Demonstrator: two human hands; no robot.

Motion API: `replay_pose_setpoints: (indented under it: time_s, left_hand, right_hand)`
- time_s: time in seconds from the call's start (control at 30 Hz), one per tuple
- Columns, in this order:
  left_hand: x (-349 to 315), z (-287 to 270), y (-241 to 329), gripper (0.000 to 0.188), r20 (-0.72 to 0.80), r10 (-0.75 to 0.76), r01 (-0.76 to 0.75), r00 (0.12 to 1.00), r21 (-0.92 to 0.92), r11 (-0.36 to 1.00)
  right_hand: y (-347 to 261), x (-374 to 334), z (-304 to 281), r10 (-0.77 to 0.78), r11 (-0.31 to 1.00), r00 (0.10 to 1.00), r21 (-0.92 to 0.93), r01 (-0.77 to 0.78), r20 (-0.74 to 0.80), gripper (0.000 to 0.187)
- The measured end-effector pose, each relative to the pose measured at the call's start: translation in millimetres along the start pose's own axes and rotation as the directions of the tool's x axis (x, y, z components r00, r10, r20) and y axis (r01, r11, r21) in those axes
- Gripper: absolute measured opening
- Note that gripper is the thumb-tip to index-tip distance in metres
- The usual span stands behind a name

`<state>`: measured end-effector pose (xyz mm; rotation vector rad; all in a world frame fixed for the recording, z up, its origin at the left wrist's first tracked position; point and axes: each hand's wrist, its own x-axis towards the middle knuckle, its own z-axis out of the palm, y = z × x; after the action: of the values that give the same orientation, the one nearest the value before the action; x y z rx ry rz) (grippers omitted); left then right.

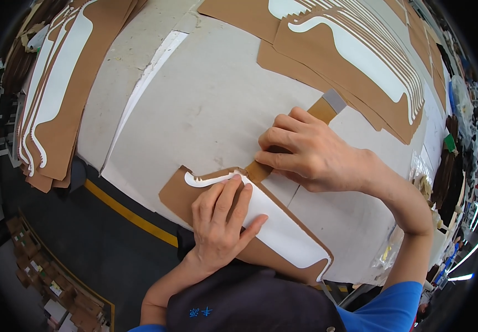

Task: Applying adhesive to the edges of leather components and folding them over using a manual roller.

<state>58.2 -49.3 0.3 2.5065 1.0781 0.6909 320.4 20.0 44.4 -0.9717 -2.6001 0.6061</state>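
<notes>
In front of me on the pale table lies a brown leather-like panel [178, 193] with a curved white backing piece [286, 229] on it, narrow at the left and wide at the right. Flat on the white piece, near its narrow bend, rest the spread fingers of my left hand [217, 221]. My right hand [316, 152] is closed around a flat tan bar with a grey end [322, 112]. The bar slants from upper right to lower left. Its lower end is at the panel's upper edge, beside my left fingertips; the exact contact there is hard to see.
A fanned stack of similar brown panels with white pieces [361, 55] lies at the far right. Another stack [64, 83] is at the left. A white strip [145, 83] runs along a table seam. Clear plastic [391, 249] is at the right edge, cartons [56, 282] below left.
</notes>
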Motion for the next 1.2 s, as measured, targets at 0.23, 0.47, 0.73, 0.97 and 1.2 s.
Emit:
replay_pose_setpoints:
  time_s: [0.23,0.47,0.73,0.97,1.2]
  left_hand:
    - [0,1,0,0.060,0.003,-0.011,0.011,1.000,0.002,1.000]
    - [1,0,0,0.060,-0.001,-0.013,0.013,1.000,-0.003,1.000]
    - [0,1,-1,0.060,-0.005,-0.004,0.004,1.000,0.006,1.000]
    - [0,1,-1,0.058,-0.017,0.003,-0.003,1.000,0.017,1.000]
    - [1,1,-1,0.058,-0.012,0.017,-0.017,1.000,0.014,1.000]
  right_hand:
    - [15,19,-5,-0.107,0.994,0.994,-0.023,0.108,0.029,0.013]
    - [26,40,-12,-0.197,0.980,0.973,0.008,0.198,0.121,0.007]
    - [29,68,-23,-0.283,0.955,0.923,-0.015,0.297,0.261,0.004]
    - [26,89,-28,-0.350,0.929,0.874,0.004,0.371,0.338,0.008]
    - [17,110,-30,-0.423,0.890,0.804,0.024,0.456,0.418,0.012]
